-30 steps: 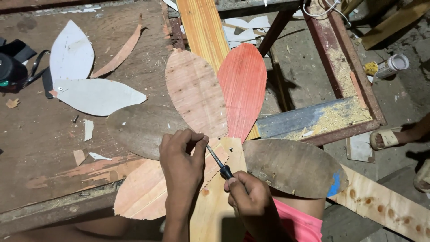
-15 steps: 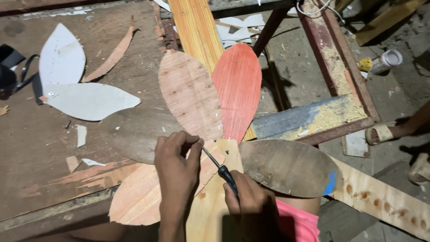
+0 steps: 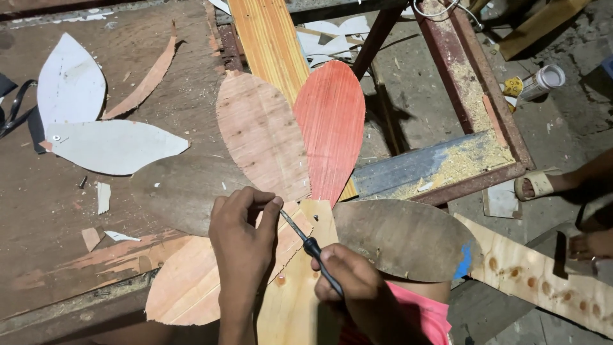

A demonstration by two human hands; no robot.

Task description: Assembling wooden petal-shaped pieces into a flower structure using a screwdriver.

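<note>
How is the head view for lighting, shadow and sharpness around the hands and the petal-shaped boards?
Head view: light is warm and uneven, bright on the red petal-shaped board and dim at the right edge of the frame; the left hand and right hand read dark, the thin black-handled screwdriver still sharp; hard shadows fall under the rusty metal frame; no glare or motion blur to speak of.

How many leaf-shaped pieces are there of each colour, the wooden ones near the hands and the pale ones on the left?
Brown or tan wooden petals: 4
Red wooden petal: 1
Pale grey leaf shapes: 2
Total: 7
</note>
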